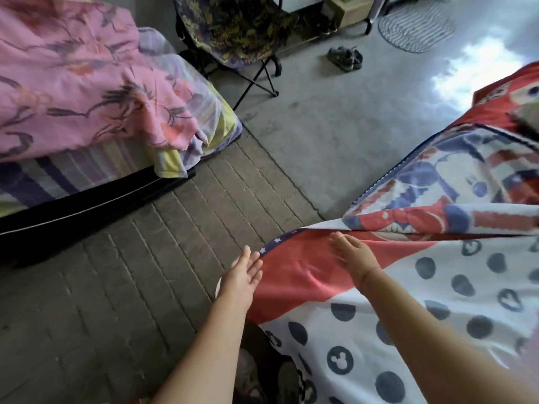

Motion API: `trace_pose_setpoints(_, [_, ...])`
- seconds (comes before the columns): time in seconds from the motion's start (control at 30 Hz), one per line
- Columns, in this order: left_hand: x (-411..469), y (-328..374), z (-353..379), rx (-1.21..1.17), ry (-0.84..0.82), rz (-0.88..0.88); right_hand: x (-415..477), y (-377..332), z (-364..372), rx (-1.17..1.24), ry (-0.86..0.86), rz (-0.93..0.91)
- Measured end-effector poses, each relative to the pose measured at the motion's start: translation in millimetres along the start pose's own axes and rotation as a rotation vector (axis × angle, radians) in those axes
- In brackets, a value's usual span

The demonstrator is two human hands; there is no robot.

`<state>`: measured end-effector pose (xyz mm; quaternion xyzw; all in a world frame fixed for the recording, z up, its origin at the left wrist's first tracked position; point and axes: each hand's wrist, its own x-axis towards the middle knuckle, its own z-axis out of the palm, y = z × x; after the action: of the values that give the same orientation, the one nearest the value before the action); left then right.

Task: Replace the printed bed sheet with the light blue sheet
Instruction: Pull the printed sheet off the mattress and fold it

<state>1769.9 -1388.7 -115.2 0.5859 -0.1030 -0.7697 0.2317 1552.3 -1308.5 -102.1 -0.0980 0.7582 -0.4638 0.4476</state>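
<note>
Your printed sheet (402,290) lies over the bed on the right, and its near-left corner (277,242), edged with a starred band, hangs toward the mat (145,272). Your left hand (240,277) is open with straight fingers, just touching that edge from the left. Your right hand (354,258) lies flat on the red patch just to the right. Neither hand grips anything. The step in hand looks to be freeing this corner. Curl your left fingers under the starred band and pinch a good bite of cloth, not just the hem. Gather a fold of red with the right hand so the pull is shared. Draw up and along the bed, not down, so the sheet does not drag on the mat. No light blue sheet is in view, and the pink cover (73,83) on the left bed is not it.
</note>
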Motion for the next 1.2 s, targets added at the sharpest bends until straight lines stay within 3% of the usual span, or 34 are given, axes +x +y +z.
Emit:
trace_pose_setpoints(0.3, [-35.7, 61.3, 72.1, 0.182, -0.199, 0.041, -42.8, -38.8, -66.1, 0.264, 0.219, 0.020])
trace_pose_setpoints(0.7, [-22.5, 197.7, 165.0, 0.537, -0.546, 0.013, -15.1, -114.9, -12.7, 0.546, 0.540, -0.096])
trace_pose_setpoints(1.2, [16.6, 214.4, 349.1, 0.895, -0.728, -0.085, 21.8, -138.5, -89.0, 0.786, 0.919, 0.012])
